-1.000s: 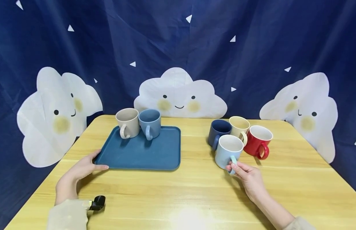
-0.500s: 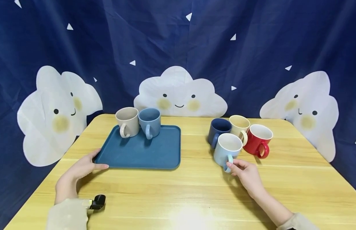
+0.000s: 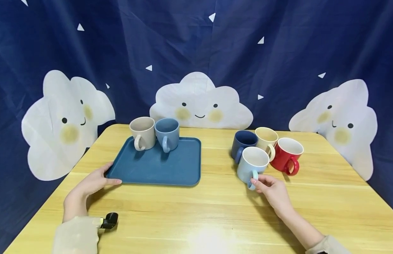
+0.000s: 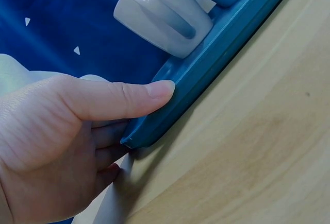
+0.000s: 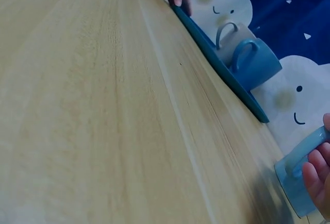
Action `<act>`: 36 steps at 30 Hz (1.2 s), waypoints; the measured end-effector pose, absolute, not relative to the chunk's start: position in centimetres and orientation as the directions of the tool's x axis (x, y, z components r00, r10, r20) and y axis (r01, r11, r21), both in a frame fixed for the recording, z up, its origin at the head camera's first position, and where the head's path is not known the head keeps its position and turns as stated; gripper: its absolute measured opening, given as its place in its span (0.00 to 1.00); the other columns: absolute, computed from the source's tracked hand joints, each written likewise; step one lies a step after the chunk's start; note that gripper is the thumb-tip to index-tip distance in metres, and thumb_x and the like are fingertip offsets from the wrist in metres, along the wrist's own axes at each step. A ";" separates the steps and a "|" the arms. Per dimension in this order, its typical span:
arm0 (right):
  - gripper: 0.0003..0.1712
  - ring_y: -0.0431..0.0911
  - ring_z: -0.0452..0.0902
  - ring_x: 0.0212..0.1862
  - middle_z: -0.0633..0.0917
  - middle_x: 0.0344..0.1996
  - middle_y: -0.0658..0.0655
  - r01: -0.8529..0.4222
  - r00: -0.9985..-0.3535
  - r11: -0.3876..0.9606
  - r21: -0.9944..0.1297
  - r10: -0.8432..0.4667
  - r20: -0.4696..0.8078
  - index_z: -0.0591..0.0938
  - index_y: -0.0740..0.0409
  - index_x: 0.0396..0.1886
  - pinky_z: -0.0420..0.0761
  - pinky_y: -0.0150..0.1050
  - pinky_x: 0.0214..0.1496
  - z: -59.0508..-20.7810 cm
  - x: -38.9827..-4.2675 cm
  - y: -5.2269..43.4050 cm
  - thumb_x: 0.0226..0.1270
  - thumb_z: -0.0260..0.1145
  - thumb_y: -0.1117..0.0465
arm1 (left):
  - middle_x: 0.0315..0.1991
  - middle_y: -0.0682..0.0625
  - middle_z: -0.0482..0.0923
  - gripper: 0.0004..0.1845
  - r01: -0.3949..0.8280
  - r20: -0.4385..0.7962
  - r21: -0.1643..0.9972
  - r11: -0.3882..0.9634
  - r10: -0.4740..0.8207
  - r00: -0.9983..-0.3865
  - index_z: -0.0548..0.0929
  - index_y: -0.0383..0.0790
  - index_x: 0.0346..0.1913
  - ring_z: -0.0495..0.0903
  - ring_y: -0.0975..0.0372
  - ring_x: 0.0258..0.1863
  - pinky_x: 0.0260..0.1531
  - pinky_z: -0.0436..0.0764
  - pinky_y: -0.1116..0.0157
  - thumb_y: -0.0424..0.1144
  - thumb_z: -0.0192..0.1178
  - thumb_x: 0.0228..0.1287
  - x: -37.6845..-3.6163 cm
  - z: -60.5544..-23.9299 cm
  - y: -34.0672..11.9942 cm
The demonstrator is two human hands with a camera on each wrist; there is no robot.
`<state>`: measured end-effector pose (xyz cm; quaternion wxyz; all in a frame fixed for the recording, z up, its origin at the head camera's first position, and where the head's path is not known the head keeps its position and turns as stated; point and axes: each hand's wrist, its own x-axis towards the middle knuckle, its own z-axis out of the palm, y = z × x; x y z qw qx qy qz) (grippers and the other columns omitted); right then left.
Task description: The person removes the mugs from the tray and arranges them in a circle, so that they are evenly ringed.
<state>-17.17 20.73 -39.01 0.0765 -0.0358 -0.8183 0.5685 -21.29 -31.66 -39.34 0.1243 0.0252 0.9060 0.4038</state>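
Two mugs, beige (image 3: 141, 133) and blue (image 3: 166, 134), already stand at the tray's (image 3: 158, 167) far edge, my left hand (image 3: 94, 182) grips its near-left corner, and my right hand's (image 3: 272, 192) fingers (image 3: 256, 181) pinch the light blue mug's (image 3: 252, 164) handle on the surface at right, three more mugs behind.

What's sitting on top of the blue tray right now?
Two mugs stand on the blue tray at its far edge: a beige mug and a blue mug, handles toward the camera. Their insides are not visible.
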 end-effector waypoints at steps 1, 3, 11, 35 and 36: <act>0.17 0.42 0.79 0.26 0.84 0.27 0.54 -0.032 -0.985 0.346 -0.938 0.150 0.089 0.80 0.74 0.43 0.79 0.30 0.32 -39.0 -17.1 20.8 0.59 0.67 0.64 | 0.66 0.21 0.40 0.57 -0.053 -0.204 0.736 0.675 0.146 -0.968 0.38 0.25 0.70 0.43 0.30 0.64 0.58 0.49 0.35 0.48 0.67 0.54 -21.3 -39.3 -31.6; 0.17 0.40 0.78 0.26 0.83 0.28 0.53 -0.041 -0.983 0.347 -0.937 0.156 0.101 0.80 0.74 0.43 0.79 0.30 0.32 -39.0 -17.1 20.9 0.59 0.67 0.64 | 0.66 0.21 0.40 0.57 -0.052 -0.204 0.730 0.681 0.145 -0.968 0.38 0.25 0.70 0.43 0.30 0.64 0.58 0.49 0.35 0.48 0.66 0.54 -21.4 -39.2 -31.6; 0.12 0.36 0.78 0.26 0.84 0.27 0.48 -0.187 -0.942 0.436 -0.880 0.176 0.287 0.82 0.72 0.39 0.80 0.31 0.27 -38.2 -17.2 22.0 0.60 0.66 0.66 | 0.66 0.21 0.40 0.57 -0.057 -0.206 0.737 0.673 0.143 -0.968 0.38 0.25 0.70 0.43 0.31 0.64 0.58 0.49 0.35 0.48 0.67 0.53 -21.4 -39.1 -31.6; 0.12 0.37 0.82 0.32 0.86 0.32 0.59 -0.399 -0.916 0.183 -0.898 -0.042 0.399 0.82 0.71 0.42 0.81 0.31 0.35 -31.6 -19.5 12.8 0.58 0.66 0.70 | 0.66 0.21 0.40 0.57 -0.055 -0.204 0.745 0.665 0.149 -0.968 0.39 0.24 0.70 0.43 0.31 0.64 0.59 0.49 0.36 0.48 0.67 0.53 -21.3 -39.3 -31.6; 0.13 0.37 0.82 0.33 0.86 0.33 0.60 -0.383 -0.923 0.173 -0.907 -0.047 0.381 0.82 0.71 0.43 0.81 0.31 0.36 -31.5 -19.7 12.2 0.58 0.66 0.69 | 0.66 0.21 0.40 0.57 -0.054 -0.204 0.745 0.665 0.149 -0.968 0.39 0.24 0.70 0.43 0.31 0.64 0.59 0.49 0.36 0.48 0.67 0.53 -21.3 -39.3 -31.6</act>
